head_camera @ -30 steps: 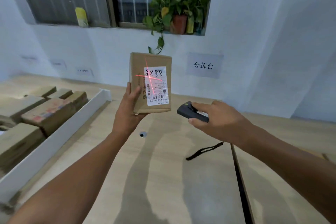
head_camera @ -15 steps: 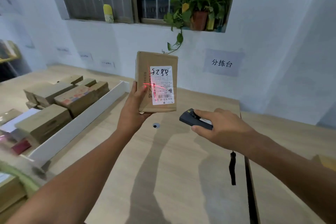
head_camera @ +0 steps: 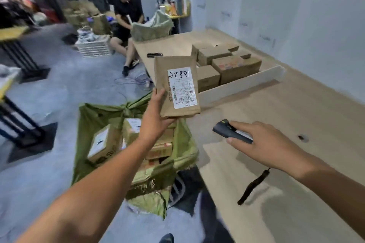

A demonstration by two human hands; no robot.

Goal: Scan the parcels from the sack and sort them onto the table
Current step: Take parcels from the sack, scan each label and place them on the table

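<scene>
- The left hand grips the parcel at its lower left corner, with the thumb on the front face and the fingers behind it.
- The parcel is a flat brown paper packet. It is held upright in the air at the near left edge of the table, just beyond the open green sack.
- The white label faces the camera, with the barcode near its lower edge. No scan light shows on it.
- The right hand is closed around the scanner and holds it over the table, right of the parcel and lower. The nose of the scanner points left and away. The strap dangles below the wrist.
- Judged step: carry the parcel to its sorting place. The likely place is the group of stacked boxes on the far side of the white divider.
- Keep the corner grip firm. A thin packet held by one edge is likely to sag or twist.
- Lift the parcel over the divider and do not drag it against the divider.
- Lay the parcel flat, label up, beside the stacked boxes. Do not push the stack.
- If the read is not confirmed, aim the scanner squarely at the barcode before release. Keep the thumb clear of the label.
- Keep the strap away from the parcel and the table edge during the reach.
- More boxes lie in the sack, so much of the task appears to be left.
- A seated person at the far left takes no part in this step.
</scene>
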